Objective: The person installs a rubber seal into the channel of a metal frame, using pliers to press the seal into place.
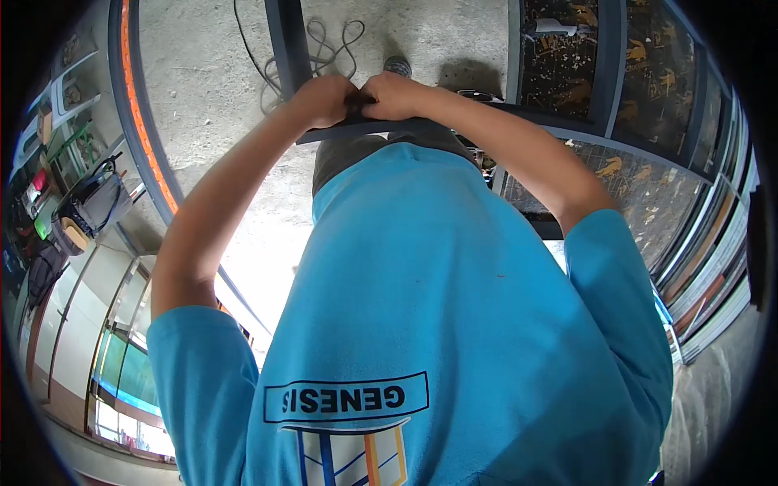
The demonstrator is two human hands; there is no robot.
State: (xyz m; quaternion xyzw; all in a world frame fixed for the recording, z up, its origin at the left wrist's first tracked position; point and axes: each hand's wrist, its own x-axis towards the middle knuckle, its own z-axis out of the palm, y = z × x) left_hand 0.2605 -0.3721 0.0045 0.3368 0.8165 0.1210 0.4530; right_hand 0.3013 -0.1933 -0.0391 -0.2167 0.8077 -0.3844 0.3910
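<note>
My left hand [326, 101] and my right hand [394, 95] are close together at the top middle, in front of my waist. Both are closed, with fingers curled down at a small dark spot between them. What they grip there is too dark to make out. Just beneath them runs a dark grey metal bar [365, 128], which meets another dark bar [288, 40] coming from the top edge beside my left hand. My blue shirt [405, 267] fills the middle of the view.
A thin black cable [247, 57] lies looped on the concrete floor [194, 73]. One shoe [397, 66] shows beyond my hands. Dark framed panels [559, 65] stand at right, beside stacked long profiles [713, 267]. An orange-striped bar [139, 105] and a bag [97, 198] are at left.
</note>
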